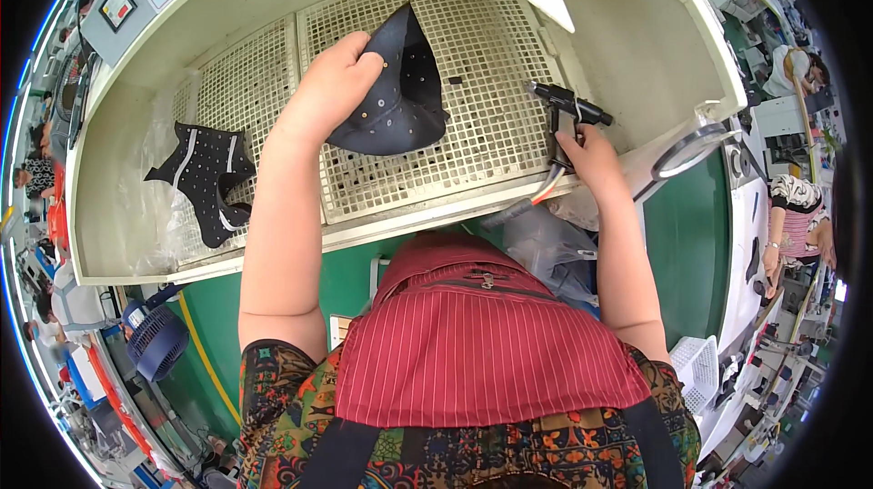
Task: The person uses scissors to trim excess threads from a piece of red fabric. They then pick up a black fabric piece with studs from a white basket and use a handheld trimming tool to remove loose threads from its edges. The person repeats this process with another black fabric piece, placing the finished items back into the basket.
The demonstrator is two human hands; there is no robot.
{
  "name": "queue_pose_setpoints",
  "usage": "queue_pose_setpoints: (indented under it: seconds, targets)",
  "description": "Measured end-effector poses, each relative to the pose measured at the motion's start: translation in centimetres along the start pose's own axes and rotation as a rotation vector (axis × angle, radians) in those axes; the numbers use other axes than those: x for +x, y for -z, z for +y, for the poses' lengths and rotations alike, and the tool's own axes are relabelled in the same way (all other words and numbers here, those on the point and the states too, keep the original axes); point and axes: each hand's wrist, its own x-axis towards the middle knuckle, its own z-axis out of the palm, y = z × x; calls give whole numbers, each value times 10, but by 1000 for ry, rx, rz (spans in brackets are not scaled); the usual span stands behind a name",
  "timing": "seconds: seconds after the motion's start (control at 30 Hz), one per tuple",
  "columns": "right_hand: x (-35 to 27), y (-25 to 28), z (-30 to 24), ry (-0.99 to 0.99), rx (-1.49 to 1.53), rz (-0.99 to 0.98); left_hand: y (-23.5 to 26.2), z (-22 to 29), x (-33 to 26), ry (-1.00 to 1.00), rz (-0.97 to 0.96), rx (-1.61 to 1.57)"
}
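Note:
My left hand (335, 87) grips a black shoe upper piece (402, 94) dotted with small holes, holding it up over the cream mesh grate (482, 80) of a booth. My right hand (582, 154) is closed around the handle of a black spray gun (566, 112), whose nozzle points left toward the piece. A hose runs down from the gun past the grate's front edge.
A second black upper piece with white stripes (207, 176) lies on the grate at the left, by crumpled clear plastic. The cream booth walls (637, 44) enclose the grate. A blue fan (156, 340) sits low left. Another person (800, 216) works at the right.

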Motion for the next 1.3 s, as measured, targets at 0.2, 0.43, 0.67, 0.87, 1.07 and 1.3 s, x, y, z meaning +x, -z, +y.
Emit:
queue_pose_setpoints:
  seconds: [0.2, 0.43, 0.67, 0.87, 1.07, 1.3]
  targets:
    - [35, -9, 3, -344, 1056, -345, 12, -1, 9, 26, 4, -31]
    - [1, 5, -49, -41, 1086, -408, 15, -7, 7, -29, -55, -57]
    - [-36, 24, -79, 93, 817, -409, 13, -1, 12, -230, -77, 110]
    - [-49, 26, -103, 434, 413, -118, 14, -14, 19, -283, -66, 40]
    - [-43, 21, -121, 494, 211, -48, 14, -18, 24, -263, -89, -14]
    - [-43, 27, -140, 582, 32, -104, 14, -21, 21, -253, -77, 37]
